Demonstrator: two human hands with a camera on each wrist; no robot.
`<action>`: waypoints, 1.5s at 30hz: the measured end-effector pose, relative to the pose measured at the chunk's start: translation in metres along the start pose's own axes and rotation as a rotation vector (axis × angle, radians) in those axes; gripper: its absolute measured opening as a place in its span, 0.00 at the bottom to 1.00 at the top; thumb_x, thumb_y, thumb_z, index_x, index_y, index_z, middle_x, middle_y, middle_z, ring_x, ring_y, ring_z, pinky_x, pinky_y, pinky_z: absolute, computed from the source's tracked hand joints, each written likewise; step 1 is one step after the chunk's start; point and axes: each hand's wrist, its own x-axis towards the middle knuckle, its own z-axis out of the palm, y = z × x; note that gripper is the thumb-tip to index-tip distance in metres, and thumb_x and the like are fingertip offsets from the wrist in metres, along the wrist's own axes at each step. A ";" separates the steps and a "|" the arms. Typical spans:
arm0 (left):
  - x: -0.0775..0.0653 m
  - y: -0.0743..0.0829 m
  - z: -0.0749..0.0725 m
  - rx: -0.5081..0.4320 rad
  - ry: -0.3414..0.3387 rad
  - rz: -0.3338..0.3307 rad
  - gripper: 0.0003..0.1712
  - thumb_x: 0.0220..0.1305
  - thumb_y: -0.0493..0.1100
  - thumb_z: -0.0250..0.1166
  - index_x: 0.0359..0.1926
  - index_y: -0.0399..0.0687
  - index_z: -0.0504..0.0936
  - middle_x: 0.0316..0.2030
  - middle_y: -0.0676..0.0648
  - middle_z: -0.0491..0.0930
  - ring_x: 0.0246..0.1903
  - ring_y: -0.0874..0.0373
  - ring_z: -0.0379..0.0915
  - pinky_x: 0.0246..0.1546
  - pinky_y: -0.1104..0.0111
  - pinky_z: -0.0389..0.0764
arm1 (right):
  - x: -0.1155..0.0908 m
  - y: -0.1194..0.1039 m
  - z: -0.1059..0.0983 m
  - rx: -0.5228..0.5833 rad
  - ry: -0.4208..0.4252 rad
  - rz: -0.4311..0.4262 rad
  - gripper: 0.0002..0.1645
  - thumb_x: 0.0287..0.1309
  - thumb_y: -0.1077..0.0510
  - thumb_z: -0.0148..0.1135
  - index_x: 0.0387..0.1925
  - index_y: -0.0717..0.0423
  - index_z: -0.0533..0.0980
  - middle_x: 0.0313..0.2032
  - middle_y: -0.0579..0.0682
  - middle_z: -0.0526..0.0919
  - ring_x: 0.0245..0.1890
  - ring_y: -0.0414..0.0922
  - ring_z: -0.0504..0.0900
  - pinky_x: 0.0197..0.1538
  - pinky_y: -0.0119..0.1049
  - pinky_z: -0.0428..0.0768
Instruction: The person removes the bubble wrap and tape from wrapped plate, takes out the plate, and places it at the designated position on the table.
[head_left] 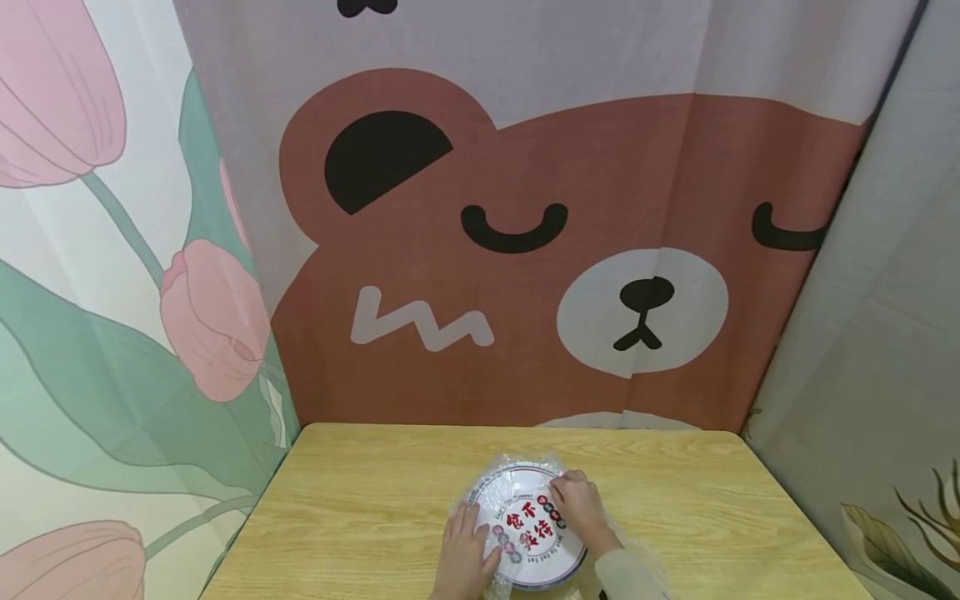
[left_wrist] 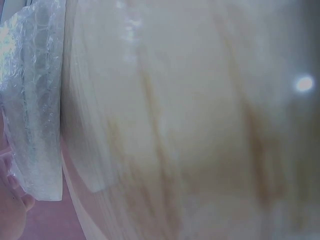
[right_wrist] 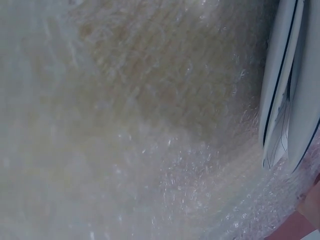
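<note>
A white plate (head_left: 527, 550) with red characters and a blue rim line lies at the front middle of the table, with bubble wrap (head_left: 480, 481) around it. In the right wrist view, plate rims (right_wrist: 280, 75) stand one against another with a narrow gap between them. My left hand (head_left: 461, 552) rests on the plate's left side, over the wrap, fingers extended and thumb apart. At the upper right rim, my right hand (head_left: 583, 510) holds the plate with curled fingers; its fingertips are partly hidden. Bubble wrap (left_wrist: 37, 100) covers the side near the left hand.
The light wood table (head_left: 360, 500) extends around the plate to a back edge by a bear-print curtain (head_left: 420, 275). A tulip-print curtain (head_left: 135, 375) hangs on the left and a pale one (head_left: 862, 358) on the right. Loose bubble wrap (right_wrist: 165, 175) spreads beside the plates.
</note>
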 end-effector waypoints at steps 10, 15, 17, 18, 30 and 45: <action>0.001 0.001 -0.001 -0.018 -0.037 -0.019 0.20 0.52 0.52 0.61 0.36 0.40 0.80 0.50 0.38 0.69 0.55 0.40 0.60 0.54 0.51 0.62 | -0.002 0.002 -0.002 -0.016 0.003 0.022 0.05 0.49 0.58 0.64 0.25 0.56 0.81 0.24 0.49 0.78 0.28 0.46 0.75 0.32 0.42 0.75; 0.001 0.001 -0.001 -0.018 -0.030 -0.015 0.20 0.52 0.52 0.61 0.35 0.40 0.80 0.50 0.38 0.69 0.55 0.40 0.60 0.54 0.51 0.62 | -0.004 0.007 -0.001 -0.025 0.037 0.010 0.05 0.48 0.58 0.64 0.24 0.56 0.81 0.25 0.49 0.78 0.28 0.47 0.75 0.31 0.43 0.75; 0.000 0.001 0.000 -0.016 -0.013 -0.008 0.19 0.51 0.52 0.61 0.35 0.40 0.80 0.49 0.37 0.70 0.54 0.40 0.60 0.54 0.51 0.62 | -0.005 0.009 -0.001 -0.031 0.041 0.010 0.05 0.48 0.58 0.64 0.25 0.56 0.81 0.25 0.50 0.78 0.29 0.47 0.75 0.31 0.43 0.75; 0.000 0.001 0.000 -0.014 -0.007 -0.006 0.19 0.51 0.52 0.61 0.35 0.40 0.80 0.49 0.37 0.70 0.54 0.39 0.61 0.54 0.51 0.62 | -0.005 0.010 0.000 -0.033 0.038 0.013 0.05 0.48 0.57 0.64 0.25 0.56 0.81 0.25 0.50 0.78 0.29 0.47 0.75 0.31 0.43 0.75; -0.001 -0.001 0.005 -0.010 0.005 -0.001 0.20 0.50 0.53 0.61 0.34 0.40 0.80 0.49 0.37 0.70 0.54 0.39 0.61 0.53 0.51 0.63 | -0.008 0.014 0.001 0.018 0.036 0.048 0.04 0.49 0.59 0.64 0.27 0.56 0.81 0.25 0.48 0.76 0.29 0.46 0.74 0.31 0.42 0.75; 0.000 0.000 0.001 -0.008 -0.055 -0.029 0.21 0.52 0.54 0.59 0.36 0.40 0.80 0.51 0.37 0.69 0.55 0.40 0.59 0.54 0.50 0.61 | -0.010 0.018 -0.003 -0.010 0.008 0.114 0.10 0.47 0.60 0.62 0.34 0.59 0.81 0.30 0.53 0.77 0.32 0.49 0.74 0.33 0.43 0.76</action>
